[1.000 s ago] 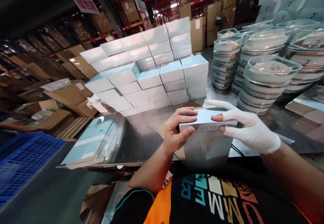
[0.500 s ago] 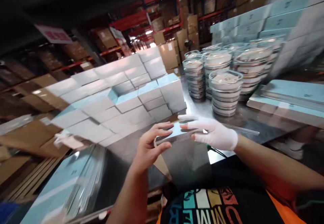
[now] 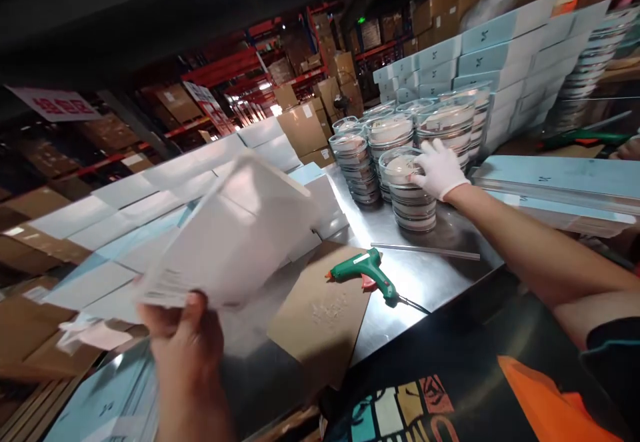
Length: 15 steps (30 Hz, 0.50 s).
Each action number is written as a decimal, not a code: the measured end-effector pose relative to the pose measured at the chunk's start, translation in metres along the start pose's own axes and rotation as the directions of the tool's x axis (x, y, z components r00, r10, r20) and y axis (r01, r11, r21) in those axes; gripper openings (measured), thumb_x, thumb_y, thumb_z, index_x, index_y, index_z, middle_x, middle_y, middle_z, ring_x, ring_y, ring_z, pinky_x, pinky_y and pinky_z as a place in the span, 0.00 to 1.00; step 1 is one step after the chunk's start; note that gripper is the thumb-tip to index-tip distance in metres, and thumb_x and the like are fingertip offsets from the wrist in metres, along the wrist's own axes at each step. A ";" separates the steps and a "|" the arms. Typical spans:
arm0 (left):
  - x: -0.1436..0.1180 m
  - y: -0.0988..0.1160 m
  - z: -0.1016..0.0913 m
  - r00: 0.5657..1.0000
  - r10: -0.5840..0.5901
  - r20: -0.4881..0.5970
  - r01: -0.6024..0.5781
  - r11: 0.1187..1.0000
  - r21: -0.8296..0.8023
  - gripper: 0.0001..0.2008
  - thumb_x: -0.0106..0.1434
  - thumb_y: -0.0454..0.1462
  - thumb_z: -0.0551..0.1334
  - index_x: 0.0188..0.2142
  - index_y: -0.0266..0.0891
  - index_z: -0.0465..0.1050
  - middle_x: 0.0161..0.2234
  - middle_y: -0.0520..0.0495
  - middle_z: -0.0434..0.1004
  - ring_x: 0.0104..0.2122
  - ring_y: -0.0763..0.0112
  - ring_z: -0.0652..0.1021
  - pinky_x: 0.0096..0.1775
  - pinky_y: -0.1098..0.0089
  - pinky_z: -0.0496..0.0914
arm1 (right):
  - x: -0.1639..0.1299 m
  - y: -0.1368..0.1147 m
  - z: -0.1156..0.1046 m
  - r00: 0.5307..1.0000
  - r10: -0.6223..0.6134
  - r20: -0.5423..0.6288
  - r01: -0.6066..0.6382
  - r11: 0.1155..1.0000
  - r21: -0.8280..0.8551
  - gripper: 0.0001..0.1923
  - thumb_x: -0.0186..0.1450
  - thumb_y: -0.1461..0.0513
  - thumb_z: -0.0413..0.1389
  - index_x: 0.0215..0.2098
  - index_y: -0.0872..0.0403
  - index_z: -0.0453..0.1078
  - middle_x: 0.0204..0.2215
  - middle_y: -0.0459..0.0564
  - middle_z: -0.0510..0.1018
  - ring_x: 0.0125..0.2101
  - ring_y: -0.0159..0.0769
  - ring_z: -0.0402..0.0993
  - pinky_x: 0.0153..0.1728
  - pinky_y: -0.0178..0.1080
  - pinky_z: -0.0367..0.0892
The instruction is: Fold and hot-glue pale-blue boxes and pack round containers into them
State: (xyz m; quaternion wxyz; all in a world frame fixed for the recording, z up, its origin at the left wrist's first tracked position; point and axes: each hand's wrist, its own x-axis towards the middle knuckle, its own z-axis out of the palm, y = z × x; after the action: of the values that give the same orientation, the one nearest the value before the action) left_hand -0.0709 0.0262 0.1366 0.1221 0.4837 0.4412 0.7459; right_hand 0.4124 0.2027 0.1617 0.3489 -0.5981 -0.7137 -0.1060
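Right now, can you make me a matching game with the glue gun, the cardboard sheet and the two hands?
1. Glue gun
2. Left hand
3. Right hand
4. Cardboard sheet

A. Holds a white box
B. Lies partly under the glue gun
C. At the top of a stack of round dishes
D. Green with an orange tip

Pairs: 1-D, 2-A, 3-C, 4-B

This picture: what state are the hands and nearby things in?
White box: tilted, blurred; open or shut unclear.
Left hand: closed on it.
Front dish stack: upright.
Right hand: at its top; hold unclear.
Glue gun: on its side; on or off unclear.
Cardboard sheet: flat, flecked.
Clear rod: lying flat.
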 end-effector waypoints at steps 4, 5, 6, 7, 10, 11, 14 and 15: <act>-0.032 -0.042 0.008 0.872 -0.469 0.139 0.487 0.856 -0.175 0.38 0.42 0.45 0.82 0.54 0.51 0.76 0.55 0.48 0.80 0.53 0.54 0.79 0.43 0.62 0.80 | 0.019 0.020 -0.010 0.997 0.045 -0.060 -0.038 0.992 0.123 0.03 0.70 0.65 0.60 0.36 0.54 0.73 0.47 0.62 0.82 0.50 0.47 0.72 0.57 0.45 0.65; -0.042 -0.050 0.011 0.837 -0.528 0.146 0.547 0.817 -0.180 0.40 0.40 0.43 0.82 0.54 0.50 0.75 0.52 0.48 0.80 0.50 0.56 0.79 0.44 0.62 0.80 | 0.021 0.016 -0.016 0.992 0.058 -0.115 -0.041 0.989 0.141 0.05 0.72 0.65 0.58 0.36 0.52 0.71 0.46 0.59 0.81 0.50 0.45 0.70 0.57 0.43 0.64; -0.051 -0.058 0.013 0.815 -0.558 0.154 0.579 0.795 -0.180 0.42 0.40 0.42 0.83 0.55 0.50 0.73 0.50 0.49 0.79 0.48 0.58 0.79 0.44 0.62 0.80 | 0.022 0.011 -0.023 0.983 0.070 -0.172 -0.045 0.988 0.145 0.07 0.74 0.64 0.56 0.36 0.51 0.70 0.45 0.56 0.81 0.49 0.42 0.68 0.57 0.41 0.63; -0.060 -0.066 0.015 0.810 -0.564 0.161 0.586 0.791 -0.175 0.45 0.39 0.40 0.83 0.58 0.51 0.70 0.50 0.50 0.78 0.48 0.61 0.78 0.45 0.62 0.79 | 0.022 0.003 -0.032 0.969 0.084 -0.233 -0.043 0.984 0.174 0.09 0.75 0.64 0.55 0.35 0.50 0.68 0.43 0.53 0.80 0.46 0.40 0.67 0.55 0.39 0.63; -0.078 -0.082 0.019 0.841 -0.515 0.166 0.534 0.840 -0.099 0.53 0.40 0.37 0.83 0.64 0.52 0.62 0.54 0.49 0.72 0.49 0.64 0.77 0.46 0.67 0.77 | 0.015 -0.031 -0.059 0.935 0.089 -0.345 0.036 0.940 0.340 0.14 0.75 0.63 0.56 0.30 0.48 0.64 0.30 0.43 0.72 0.35 0.33 0.62 0.41 0.35 0.63; -0.081 -0.086 0.019 0.856 -0.490 0.166 0.505 0.861 -0.061 0.54 0.41 0.37 0.83 0.65 0.52 0.60 0.57 0.48 0.71 0.50 0.64 0.76 0.46 0.68 0.77 | 0.009 -0.044 -0.068 0.941 0.063 -0.333 0.086 0.906 0.414 0.16 0.74 0.62 0.59 0.29 0.49 0.64 0.27 0.41 0.69 0.32 0.31 0.60 0.36 0.35 0.61; -0.088 -0.097 0.018 0.875 -0.450 0.175 0.452 0.891 0.033 0.53 0.44 0.41 0.82 0.66 0.51 0.59 0.60 0.44 0.68 0.51 0.60 0.77 0.46 0.66 0.78 | -0.018 -0.089 -0.092 0.980 -0.135 -0.148 0.199 0.748 0.633 0.20 0.70 0.51 0.65 0.27 0.53 0.70 0.24 0.41 0.70 0.28 0.30 0.61 0.29 0.36 0.59; -0.091 -0.100 0.018 0.873 -0.451 0.187 0.451 0.891 0.043 0.52 0.45 0.43 0.82 0.66 0.50 0.59 0.59 0.44 0.69 0.51 0.59 0.78 0.46 0.65 0.78 | -0.028 -0.103 -0.098 0.977 -0.198 -0.079 0.196 0.688 0.699 0.23 0.68 0.46 0.67 0.27 0.54 0.72 0.24 0.42 0.72 0.27 0.30 0.63 0.29 0.37 0.60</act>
State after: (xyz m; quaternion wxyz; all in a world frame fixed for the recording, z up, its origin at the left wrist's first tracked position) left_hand -0.0353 0.0386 0.0057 0.3350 0.4372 0.5272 0.6470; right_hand 0.3546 0.0980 0.2430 0.5353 -0.3405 -0.7607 0.1373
